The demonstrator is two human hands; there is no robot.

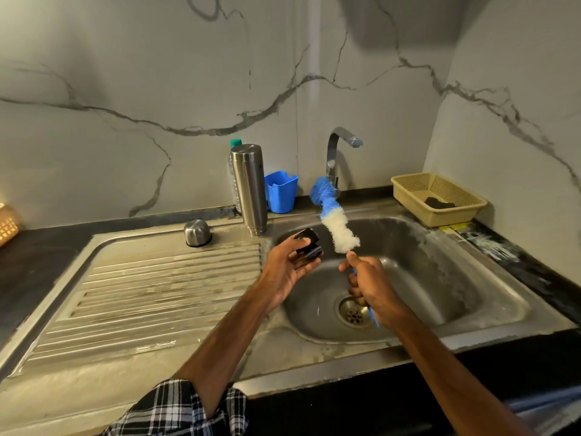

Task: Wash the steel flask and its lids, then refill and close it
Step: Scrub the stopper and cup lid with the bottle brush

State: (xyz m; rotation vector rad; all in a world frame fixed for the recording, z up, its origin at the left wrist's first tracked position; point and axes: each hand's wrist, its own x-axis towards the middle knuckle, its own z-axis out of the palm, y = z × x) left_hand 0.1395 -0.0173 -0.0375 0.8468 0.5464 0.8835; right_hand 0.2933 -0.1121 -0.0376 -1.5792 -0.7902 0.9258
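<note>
The left hand (287, 267) is held palm up over the left edge of the sink (440, 265), with its fingers and thumb curled around a black lid (309, 245) that sits at the fingertips. The right hand (372, 286) is positioned above the drain (353, 311), with its fingers wrapped tightly around the blue handle of a bottle brush (334, 220). The brush points up and away from the person; its white bristle section lies just beside the black lid, and its blue bristle section reaches in front of the base of the tap (338, 152). The steel flask (250, 187) stands on its narrow end at the back of the drainboard (157, 294), near the sink's left rim, and neither hand touches it. A domed steel lid (197, 232) rests open side down on the drainboard, to the left of the flask and apart from it. A clear plastic bottle (234, 171) with a green cap stands directly behind the flask. A blue cup (281, 191) stands just to the right of the flask, against the wall. A beige basket (465, 206) sits on the counter at the sink's back right corner and contains one dark item, which cannot be identified. A checked sleeve (176, 407) covers the left upper arm.
</note>
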